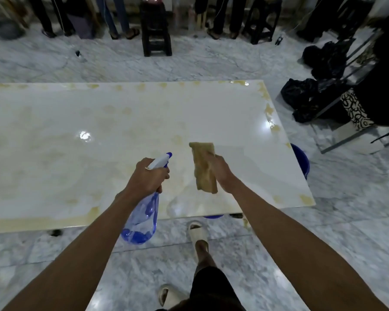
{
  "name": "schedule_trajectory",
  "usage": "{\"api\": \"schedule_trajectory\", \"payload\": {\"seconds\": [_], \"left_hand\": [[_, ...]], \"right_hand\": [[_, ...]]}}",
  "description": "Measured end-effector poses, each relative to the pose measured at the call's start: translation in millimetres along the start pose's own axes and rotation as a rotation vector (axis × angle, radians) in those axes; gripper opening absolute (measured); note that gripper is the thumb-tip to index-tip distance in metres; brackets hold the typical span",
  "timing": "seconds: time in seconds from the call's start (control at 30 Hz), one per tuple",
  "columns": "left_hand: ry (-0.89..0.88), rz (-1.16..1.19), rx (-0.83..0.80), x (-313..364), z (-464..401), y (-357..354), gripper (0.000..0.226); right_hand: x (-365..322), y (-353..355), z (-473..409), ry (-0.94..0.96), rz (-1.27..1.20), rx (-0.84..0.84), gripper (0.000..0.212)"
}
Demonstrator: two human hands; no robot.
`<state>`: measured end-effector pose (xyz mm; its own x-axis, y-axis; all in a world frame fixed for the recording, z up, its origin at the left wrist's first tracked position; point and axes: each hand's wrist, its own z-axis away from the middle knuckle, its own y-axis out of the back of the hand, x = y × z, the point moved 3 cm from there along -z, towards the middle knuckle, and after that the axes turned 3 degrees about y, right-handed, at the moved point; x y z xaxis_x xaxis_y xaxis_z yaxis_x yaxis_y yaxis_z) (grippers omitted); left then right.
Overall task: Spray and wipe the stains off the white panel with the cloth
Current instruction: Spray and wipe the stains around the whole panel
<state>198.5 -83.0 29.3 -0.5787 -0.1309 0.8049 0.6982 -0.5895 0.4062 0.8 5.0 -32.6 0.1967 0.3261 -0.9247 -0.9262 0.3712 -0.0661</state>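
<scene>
Stained white panel (99, 135) above marble floor (323, 243).

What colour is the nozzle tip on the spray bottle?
Blue, on a white spray head; the spray bottle is clear blue-tinted. Shows in the head view, the only one.

The big, flat, shiny white panel (133, 122) lay level above the floor. Yellow-brown stains (267, 110) ran along its edges and made pale smears across its middle. The see-through blue plastic spray bottle (144, 212) with a white and blue nozzle was tilted, its nozzle aimed over the panel. The crumpled tan cloth (203, 167) hung over the panel's right part; whether it touched was unclear.
</scene>
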Motion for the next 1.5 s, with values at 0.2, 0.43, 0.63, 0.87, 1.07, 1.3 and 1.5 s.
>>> {"api": "schedule_trajectory", "payload": {"seconds": [0.2,0.43,0.63,0.87,1.07,1.3,1.5], "left_hand": [[-0.023,-0.045,-0.009,22.0,6.2,27.4,0.034],[0.048,-0.047,-0.005,30.5,24.9,44.6,0.025],[0.094,0.011,-0.024,23.0,4.5,45.8,0.035],[0.171,0.006,-0.016,28.4,-76.3,48.1,0.031],[0.16,0.087,-0.001,52.4,-173.0,74.9,0.04],[0.102,0.1,0.067,55.7,-281.0,96.0,0.04],[0.094,0.102,0.014,37.4,-308.6,80.9,0.035]], "right_hand": [[-32.7,-33.6,-0.1,-0.078,-0.711,-0.02,0.059],[-46.7,-70.3,-7.0,-0.068,-0.79,-0.052,0.058],[-52.9,-78.0,-34.5,-0.084,-0.772,-0.025,0.058],[-51.7,-69.2,-108.4,-0.18,-0.661,0.001,0.057],[-73.2,-11.2,-215.9,-0.157,-0.005,0.054,0.045],[-97.5,19.0,-421.2,0.162,1.216,0.048,0.049],[-10.0,0.2,-451.4,0.038,1.574,-0.025,0.061]]}}
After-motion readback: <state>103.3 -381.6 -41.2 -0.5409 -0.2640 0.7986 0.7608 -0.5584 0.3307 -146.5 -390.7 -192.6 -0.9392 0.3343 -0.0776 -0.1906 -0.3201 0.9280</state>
